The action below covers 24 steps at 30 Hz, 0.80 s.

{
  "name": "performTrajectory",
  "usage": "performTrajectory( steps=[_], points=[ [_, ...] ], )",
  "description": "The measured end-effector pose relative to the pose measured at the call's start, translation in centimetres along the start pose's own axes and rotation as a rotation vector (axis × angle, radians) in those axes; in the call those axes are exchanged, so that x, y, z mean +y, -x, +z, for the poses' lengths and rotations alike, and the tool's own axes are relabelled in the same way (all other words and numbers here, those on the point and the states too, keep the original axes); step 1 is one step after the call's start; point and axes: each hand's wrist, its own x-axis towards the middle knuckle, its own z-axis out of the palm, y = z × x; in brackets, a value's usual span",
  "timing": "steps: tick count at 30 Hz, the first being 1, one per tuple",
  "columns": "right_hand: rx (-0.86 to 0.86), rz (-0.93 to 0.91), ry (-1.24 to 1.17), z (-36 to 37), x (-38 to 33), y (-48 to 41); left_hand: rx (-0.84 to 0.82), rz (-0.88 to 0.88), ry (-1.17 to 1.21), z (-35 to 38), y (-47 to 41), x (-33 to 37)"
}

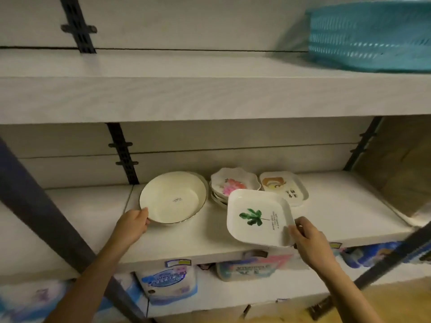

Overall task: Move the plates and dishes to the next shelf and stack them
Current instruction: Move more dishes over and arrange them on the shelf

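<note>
A round cream dish [173, 197] with a dark rim sits on the middle shelf [210, 243]; my left hand [133, 223] grips its near-left edge. My right hand [307, 238] holds a square white plate with a green leaf print [258, 216] by its near-right corner, tilted and lifted above the shelf. Behind it stands a small stack of scalloped flower-print dishes [233, 183]. To the right of that lies a rounded square plate with a cartoon print [283, 186].
A wide bare shelf [186, 94] runs above, with a teal plastic basket [370, 36] at its right. Packaged goods [168, 283] fill the shelf below. Dark metal uprights [42, 206] cross at the left and right.
</note>
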Motion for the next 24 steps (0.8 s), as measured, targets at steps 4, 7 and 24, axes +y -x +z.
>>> performTrajectory(
  steps=[4, 7, 24],
  points=[
    [-0.027, -0.066, 0.018, -1.4, 0.7, -4.4, 0.081, -0.100, -0.004, 1.7, -2.5, 1.7],
    [-0.047, -0.105, 0.011, -2.4, 1.3, -6.9, 0.096, -0.158, -0.034, 3.0, -3.9, 3.1],
    [0.075, -0.020, 0.023, -6.2, 5.8, -17.0, 0.250, -0.013, -0.520, 5.4, -5.2, 4.8]
  ],
)
